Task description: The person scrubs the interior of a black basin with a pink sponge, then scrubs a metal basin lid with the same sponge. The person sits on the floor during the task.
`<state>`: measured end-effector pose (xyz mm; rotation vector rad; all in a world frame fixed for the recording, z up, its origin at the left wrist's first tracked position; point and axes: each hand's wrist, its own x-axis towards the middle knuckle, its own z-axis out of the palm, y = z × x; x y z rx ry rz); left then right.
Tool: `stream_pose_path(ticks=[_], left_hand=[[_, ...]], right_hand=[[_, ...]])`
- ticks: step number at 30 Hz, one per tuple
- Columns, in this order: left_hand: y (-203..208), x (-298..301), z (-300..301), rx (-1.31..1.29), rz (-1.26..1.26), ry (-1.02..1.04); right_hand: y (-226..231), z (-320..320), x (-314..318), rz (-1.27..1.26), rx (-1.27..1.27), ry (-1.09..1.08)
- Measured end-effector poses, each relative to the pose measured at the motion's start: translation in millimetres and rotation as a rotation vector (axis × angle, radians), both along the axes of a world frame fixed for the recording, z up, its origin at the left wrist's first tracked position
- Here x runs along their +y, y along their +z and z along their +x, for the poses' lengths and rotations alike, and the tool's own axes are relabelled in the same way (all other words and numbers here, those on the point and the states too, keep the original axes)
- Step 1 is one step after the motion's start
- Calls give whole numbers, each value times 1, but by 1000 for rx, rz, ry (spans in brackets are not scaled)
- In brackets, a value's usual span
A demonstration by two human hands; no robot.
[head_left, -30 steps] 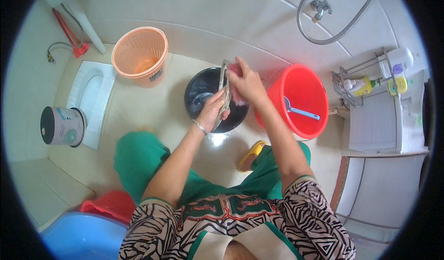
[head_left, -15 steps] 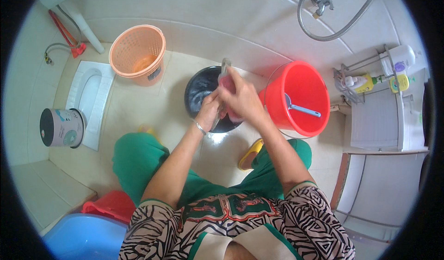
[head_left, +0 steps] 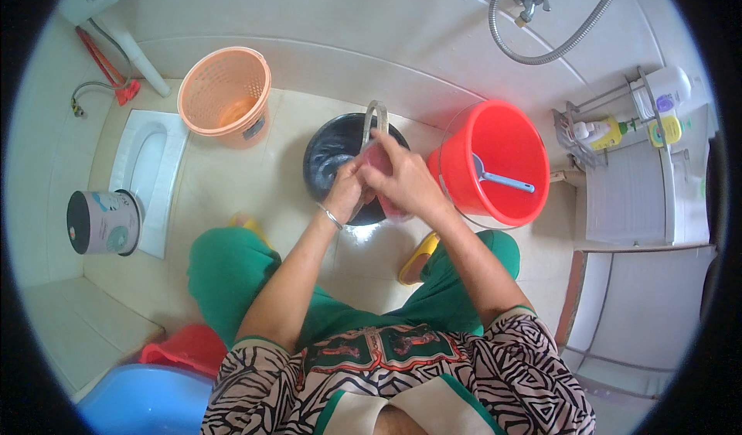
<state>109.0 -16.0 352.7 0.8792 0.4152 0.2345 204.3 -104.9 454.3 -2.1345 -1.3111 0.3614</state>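
Observation:
Both of my hands meet over a black basin (head_left: pixel 317 174) on the floor. Between them is a pink item (head_left: pixel 394 208) whose kind I cannot make out. A clear, whitish curved loop (head_left: pixel 375 110) rises above my fingers; whether it belongs to the pink item is unclear. My left hand (head_left: pixel 344 191), with a bracelet at the wrist, is closed round the lower left side. My right hand (head_left: pixel 406 178) is closed on the pink part from the right, its index finger reaching up the loop. Fingers hide much of what they hold. The basin has a wet sheen inside.
Right of the basin stands a red bucket (head_left: pixel 533 156) with a blue-grey dipper (head_left: pixel 502 180) inside. An orange basket (head_left: pixel 224 87) and squat toilet (head_left: pixel 158 180) are left, beside a patterned bin (head_left: pixel 108 222). A shower hose (head_left: pixel 572 48) hangs on the wall; a blue tub (head_left: pixel 147 400) is near left.
The clear loop has turned and shows more of its rounded top. My hands stay closed over the basin, shifted slightly. The view has tilted a little.

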Motion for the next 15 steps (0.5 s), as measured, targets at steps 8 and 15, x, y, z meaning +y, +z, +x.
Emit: stream_pose_path(ticks=[8, 15], left_hand=[[16, -2, -8, -99, 37, -85], [23, -1, -4, -141, -3, -200]], right_hand=[[-21, 105, 53, 41, 1145, -81], [-14, 101, 20, 281, 1706, -44]])
